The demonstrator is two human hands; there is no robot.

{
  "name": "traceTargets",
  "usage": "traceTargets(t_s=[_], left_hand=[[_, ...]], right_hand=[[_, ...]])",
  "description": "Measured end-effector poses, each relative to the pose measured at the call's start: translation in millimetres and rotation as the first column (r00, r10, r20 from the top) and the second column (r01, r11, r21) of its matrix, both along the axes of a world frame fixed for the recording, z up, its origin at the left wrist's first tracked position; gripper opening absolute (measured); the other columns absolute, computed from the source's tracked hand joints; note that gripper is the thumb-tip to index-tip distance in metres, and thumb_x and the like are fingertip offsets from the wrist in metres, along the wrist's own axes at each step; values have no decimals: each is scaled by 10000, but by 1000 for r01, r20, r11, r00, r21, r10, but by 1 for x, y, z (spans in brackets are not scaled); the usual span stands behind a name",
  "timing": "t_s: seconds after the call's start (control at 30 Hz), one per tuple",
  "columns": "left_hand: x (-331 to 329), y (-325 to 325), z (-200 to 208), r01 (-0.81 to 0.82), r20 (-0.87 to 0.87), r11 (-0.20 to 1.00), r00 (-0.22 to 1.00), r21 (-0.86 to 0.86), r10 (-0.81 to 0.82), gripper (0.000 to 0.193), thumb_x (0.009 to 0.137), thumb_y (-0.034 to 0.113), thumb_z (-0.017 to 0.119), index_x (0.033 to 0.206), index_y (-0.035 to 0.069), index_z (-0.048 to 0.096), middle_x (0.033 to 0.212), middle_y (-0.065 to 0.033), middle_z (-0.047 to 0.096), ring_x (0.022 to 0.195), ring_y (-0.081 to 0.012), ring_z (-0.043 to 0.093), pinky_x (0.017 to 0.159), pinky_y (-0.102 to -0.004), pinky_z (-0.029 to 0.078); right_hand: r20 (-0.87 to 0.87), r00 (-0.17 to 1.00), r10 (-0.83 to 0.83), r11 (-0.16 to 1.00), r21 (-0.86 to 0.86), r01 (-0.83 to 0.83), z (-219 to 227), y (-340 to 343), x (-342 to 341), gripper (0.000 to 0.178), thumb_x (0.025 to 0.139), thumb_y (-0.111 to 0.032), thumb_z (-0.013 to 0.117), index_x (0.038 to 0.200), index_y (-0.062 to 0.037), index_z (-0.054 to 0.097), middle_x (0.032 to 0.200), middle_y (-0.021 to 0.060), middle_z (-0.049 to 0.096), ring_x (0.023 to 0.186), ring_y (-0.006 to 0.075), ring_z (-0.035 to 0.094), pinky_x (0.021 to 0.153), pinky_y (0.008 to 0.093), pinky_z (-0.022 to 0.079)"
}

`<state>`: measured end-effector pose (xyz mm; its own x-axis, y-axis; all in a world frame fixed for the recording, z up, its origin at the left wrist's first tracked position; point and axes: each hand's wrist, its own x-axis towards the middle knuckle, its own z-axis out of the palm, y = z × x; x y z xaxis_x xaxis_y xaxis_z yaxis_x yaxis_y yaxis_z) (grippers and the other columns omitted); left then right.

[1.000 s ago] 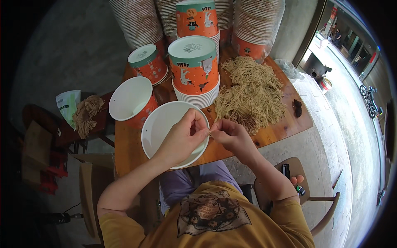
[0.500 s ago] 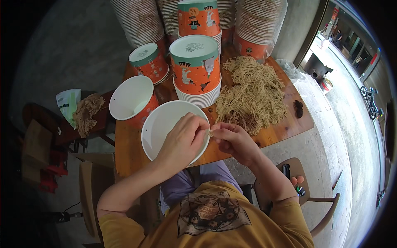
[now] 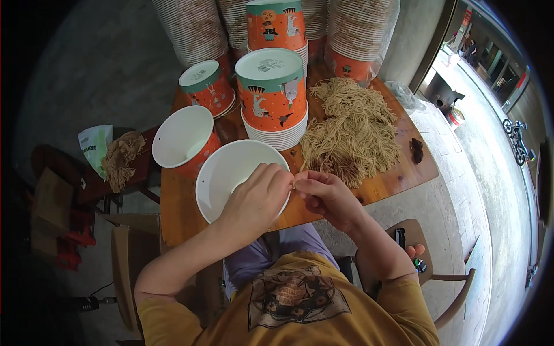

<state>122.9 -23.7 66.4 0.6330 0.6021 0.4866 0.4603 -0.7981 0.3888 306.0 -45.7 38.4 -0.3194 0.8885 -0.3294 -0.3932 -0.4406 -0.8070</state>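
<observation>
Step (prob.): working cord [image 3: 294, 185] at bucket [image 3: 218, 181] rim. R hand [image 3: 327, 195] pinches it; L hand [image 3: 257, 195] curled, grip hidden — next move needs steady hold.

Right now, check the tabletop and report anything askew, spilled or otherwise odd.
One oddity: a small dark lump near the right edge of the table. It lies apart from the heap of tan cords and matches neither them nor the orange buckets; I can't identify it. No spill shows.
</observation>
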Motion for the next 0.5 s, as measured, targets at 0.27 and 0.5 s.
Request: traceTargets(t_s=[0.27, 0.5], left_hand=[[1, 6, -1, -21, 14, 983, 1000, -181, 24, 132, 842, 47, 569, 932, 25, 474, 831, -112, 534, 782, -273, 556, 675, -373, 474], [-4, 9, -3, 42, 165, 768, 983, -639, 84, 128, 877, 38, 565, 988, 40, 502, 877, -17, 545, 809, -98, 549, 726, -264, 461]], right_hand=[[98, 995, -12, 998, 61, 6, 0, -1, 0, 144, 847, -238, 658, 917, -128, 597, 706, -83, 497, 538, 14, 388, 460, 175, 271], [109, 994, -22, 997, 79, 14, -3, 1, 2, 145, 852, -231, 648, 939, -121, 611, 686, -85, 485, 533, 14, 387, 451, 181, 267]])
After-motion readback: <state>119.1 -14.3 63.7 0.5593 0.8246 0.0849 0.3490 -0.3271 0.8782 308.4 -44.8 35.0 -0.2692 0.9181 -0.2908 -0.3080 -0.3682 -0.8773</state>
